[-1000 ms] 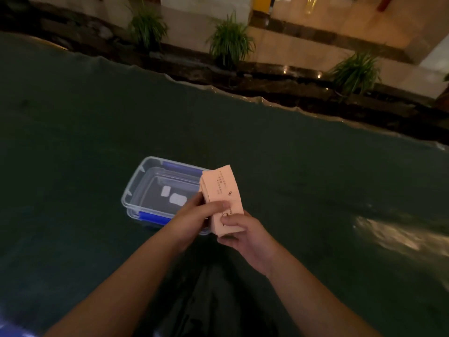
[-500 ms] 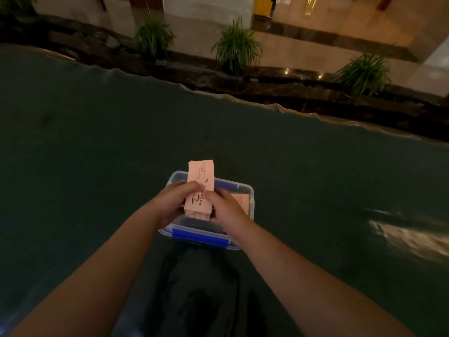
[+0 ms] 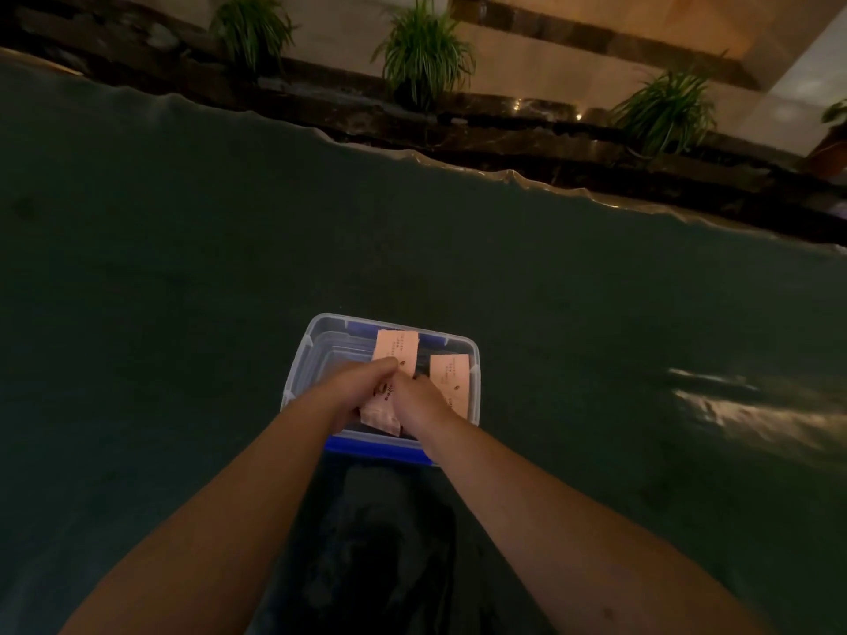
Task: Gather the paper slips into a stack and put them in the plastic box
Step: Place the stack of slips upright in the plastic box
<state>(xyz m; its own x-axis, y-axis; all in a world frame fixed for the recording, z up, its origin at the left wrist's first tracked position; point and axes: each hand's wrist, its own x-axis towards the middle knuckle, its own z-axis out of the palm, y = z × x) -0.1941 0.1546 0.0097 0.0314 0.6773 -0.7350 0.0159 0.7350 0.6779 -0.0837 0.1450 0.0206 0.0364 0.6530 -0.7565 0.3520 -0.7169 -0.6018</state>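
Note:
A clear plastic box (image 3: 300, 359) with blue clips sits on the dark green table straight ahead of me. Inside its walls I hold a stack of pink paper slips (image 3: 395, 351), tilted with its far end raised. My left hand (image 3: 353, 390) grips the stack from the left and my right hand (image 3: 419, 401) from the right, both low inside the box. A second pink slip (image 3: 451, 378) lies in the box by its right wall. The middle of the stack is hidden by my fingers.
The dark green cloth (image 3: 183, 291) covers the whole table; its wavy far edge (image 3: 504, 174) runs diagonally. Beyond it a dark stone ledge holds three potted plants (image 3: 424, 52). A light glare (image 3: 756, 410) lies on the cloth at the right.
The stack went from beside the box, held up in both hands, to above it and now down inside it. The view has shifted so that the box sits in front of me.

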